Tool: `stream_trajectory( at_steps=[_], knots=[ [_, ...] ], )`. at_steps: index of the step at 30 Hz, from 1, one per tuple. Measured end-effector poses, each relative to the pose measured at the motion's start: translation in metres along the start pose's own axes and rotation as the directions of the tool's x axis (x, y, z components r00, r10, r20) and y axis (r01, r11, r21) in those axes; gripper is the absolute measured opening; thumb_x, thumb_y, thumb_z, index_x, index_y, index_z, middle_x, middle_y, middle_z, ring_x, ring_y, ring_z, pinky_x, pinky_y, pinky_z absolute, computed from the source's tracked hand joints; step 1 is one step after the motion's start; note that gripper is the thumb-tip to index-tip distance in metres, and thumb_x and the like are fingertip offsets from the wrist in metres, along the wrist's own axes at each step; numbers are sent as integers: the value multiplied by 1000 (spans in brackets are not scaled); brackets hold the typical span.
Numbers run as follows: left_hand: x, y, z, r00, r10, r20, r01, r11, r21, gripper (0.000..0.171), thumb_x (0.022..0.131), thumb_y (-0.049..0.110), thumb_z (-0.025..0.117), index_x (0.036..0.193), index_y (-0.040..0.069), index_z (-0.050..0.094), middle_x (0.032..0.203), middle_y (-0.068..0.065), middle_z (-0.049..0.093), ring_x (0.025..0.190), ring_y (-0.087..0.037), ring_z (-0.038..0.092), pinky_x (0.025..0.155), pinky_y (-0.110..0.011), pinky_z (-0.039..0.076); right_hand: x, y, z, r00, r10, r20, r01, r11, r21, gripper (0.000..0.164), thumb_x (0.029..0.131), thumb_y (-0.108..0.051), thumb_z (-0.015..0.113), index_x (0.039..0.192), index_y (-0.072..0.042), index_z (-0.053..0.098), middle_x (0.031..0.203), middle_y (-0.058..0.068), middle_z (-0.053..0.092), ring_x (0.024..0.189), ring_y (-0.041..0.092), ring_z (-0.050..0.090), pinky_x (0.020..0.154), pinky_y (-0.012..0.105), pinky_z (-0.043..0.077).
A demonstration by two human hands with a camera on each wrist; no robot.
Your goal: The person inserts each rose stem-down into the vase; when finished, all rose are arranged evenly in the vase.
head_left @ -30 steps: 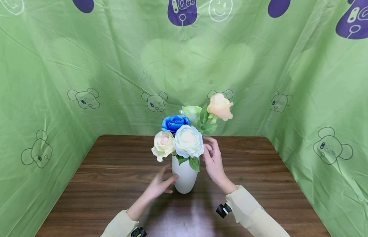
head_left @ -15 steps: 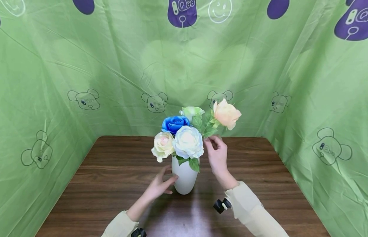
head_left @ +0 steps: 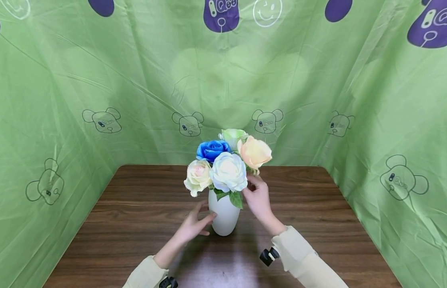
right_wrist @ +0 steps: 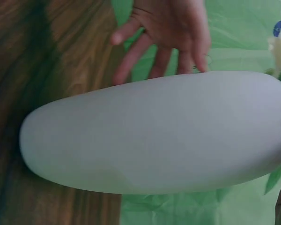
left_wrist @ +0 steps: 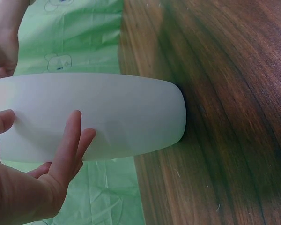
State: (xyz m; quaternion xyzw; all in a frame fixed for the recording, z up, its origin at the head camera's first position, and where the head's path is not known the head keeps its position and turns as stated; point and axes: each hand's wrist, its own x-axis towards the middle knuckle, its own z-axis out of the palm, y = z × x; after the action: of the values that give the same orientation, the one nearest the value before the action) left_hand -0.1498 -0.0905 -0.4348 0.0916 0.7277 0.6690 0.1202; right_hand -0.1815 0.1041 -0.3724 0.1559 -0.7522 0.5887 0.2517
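A white vase stands upright on the wooden table, holding several roses. A pale blue-white rose is in front, with a blue rose, a cream rose and a green-white rose around it. My left hand touches the vase's left side, its fingers spread and fairly straight, as the right wrist view also shows. Just under the peach rose, at the right of the bunch, my right hand pinches its stem. The white bloom partly hides those fingertips.
Green printed cloth hangs behind the table and along both sides. Green leaves droop over the vase's rim. Each wrist carries a small black camera, such as the right wrist camera.
The peach rose first swung right, then came down and left, close against the other blooms. My right hand moved with it, dropping beside the vase. The left hand kept its place.
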Motion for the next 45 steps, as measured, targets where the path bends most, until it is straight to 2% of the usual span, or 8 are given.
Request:
stream_trajectory(
  at_steps=[7,12,19,24,32,38,43,45],
  knots=[
    [0,1,0,1000,0,0,0,1000,-1,61,87,19,57,133,-5,24,124,-31,33,94,-45,52,56,-39,54,-4,3,0,997,54,62,-53,999,-12,14,76,11,56,66,3,62,64,13,43,54,17,37,45,21,30],
    [1,1,0,1000,2,0,-2,1000,2,61,87,19,57,132,-5,24,124,-31,33,94,-45,52,56,-38,54,-3,6,-2,997,18,76,-20,1000,22,17,77,14,54,65,3,61,59,6,42,54,16,37,45,24,31],
    [1,0,0,1000,-1,-4,1,1000,-1,60,87,18,57,133,-5,24,124,-31,33,94,-45,52,57,-41,54,-6,11,-4,997,-42,59,36,995,97,14,75,17,55,69,7,63,60,9,49,52,15,40,43,22,34],
    [1,-1,1,1000,-6,-4,6,1000,-9,60,88,17,57,133,-4,24,125,-30,33,94,-45,51,60,-47,52,-6,13,-4,999,18,48,-24,992,123,13,73,18,54,68,8,61,61,4,51,54,16,42,45,18,36],
    [2,2,1,1000,-5,1,5,1000,-2,61,88,18,57,133,-5,23,125,-31,32,94,-44,52,58,-41,54,-9,15,-3,988,142,55,-151,951,271,8,75,19,52,76,17,59,68,-3,55,60,8,50,51,15,43],
    [1,2,1,1000,-12,0,12,1000,-3,61,87,19,57,133,-4,24,126,-30,32,95,-44,52,60,-45,53,-12,35,-3,979,198,40,-201,930,308,11,76,16,55,73,7,60,68,0,58,60,7,53,53,18,46],
    [1,2,1,1000,-9,1,9,1000,-7,61,87,19,57,133,-4,24,126,-30,32,94,-45,52,60,-45,53,-16,51,-4,983,179,31,-180,940,290,4,78,6,60,80,4,64,72,3,61,62,8,53,49,17,45],
    [1,2,1,1000,-7,3,7,1000,-8,61,87,19,57,133,-4,23,126,-30,32,94,-45,52,60,-45,53,-18,57,-7,986,160,42,-165,945,283,8,79,-3,63,84,3,65,74,4,61,61,8,51,45,18,42]
  ],
)
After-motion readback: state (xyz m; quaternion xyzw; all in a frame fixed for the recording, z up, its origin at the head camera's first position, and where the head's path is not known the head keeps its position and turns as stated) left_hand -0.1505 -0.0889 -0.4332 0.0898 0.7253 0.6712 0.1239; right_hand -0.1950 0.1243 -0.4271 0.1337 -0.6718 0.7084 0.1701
